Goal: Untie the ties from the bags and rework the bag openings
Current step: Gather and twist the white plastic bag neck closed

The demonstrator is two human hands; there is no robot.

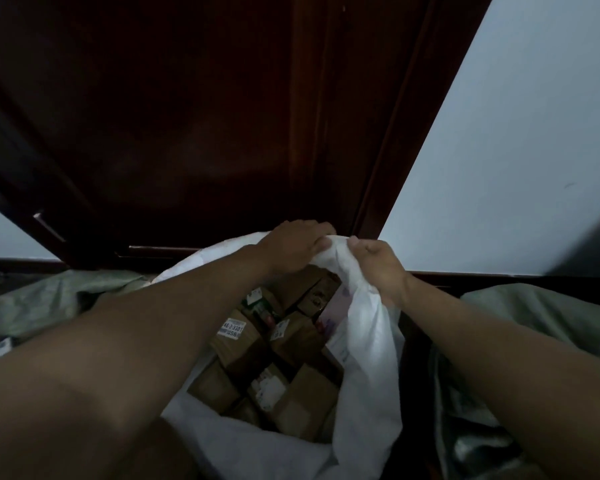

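You pinched the far rim of the white bag (pixel 368 341) with your left hand (pixel 293 245) and right hand (pixel 378 268); soft, limp cloth, probably best gathered at its edge.

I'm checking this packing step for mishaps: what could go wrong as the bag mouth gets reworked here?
Both the left hand and right hand grip the far rim of the white bag; hard pulling might tear the thin material. The bag is full of cardboard boxes, so tugging could tip it or spill them. Dim light may hide any tie.
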